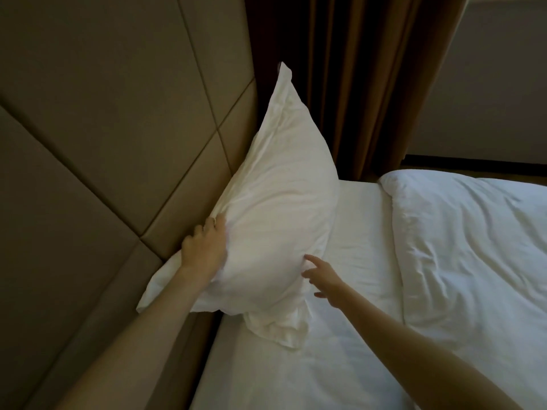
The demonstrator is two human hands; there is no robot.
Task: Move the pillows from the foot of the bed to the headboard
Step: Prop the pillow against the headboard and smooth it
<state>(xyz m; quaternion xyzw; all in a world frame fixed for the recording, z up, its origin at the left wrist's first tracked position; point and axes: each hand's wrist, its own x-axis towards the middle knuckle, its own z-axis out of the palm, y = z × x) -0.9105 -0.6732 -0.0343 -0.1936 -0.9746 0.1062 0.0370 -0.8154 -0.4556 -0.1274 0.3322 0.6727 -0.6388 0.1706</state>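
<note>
A white pillow [275, 202] stands on edge, leaning against the padded beige headboard [118, 128] at the head of the bed. My left hand [204, 250] grips the pillow's upper left edge, fingers curled into the fabric. My right hand [324, 276] is at the pillow's lower right side, fingers spread, fingertips touching or just off the cover. The pillow's lower corner rests on the white bed sheet [355, 226]. No other pillow is in view.
A rumpled white duvet [473, 247] covers the bed to the right, folded back from the head end. Dark brown curtains [355, 84] hang behind the pillow. A grey wall [503, 84] lies beyond the bed's far side.
</note>
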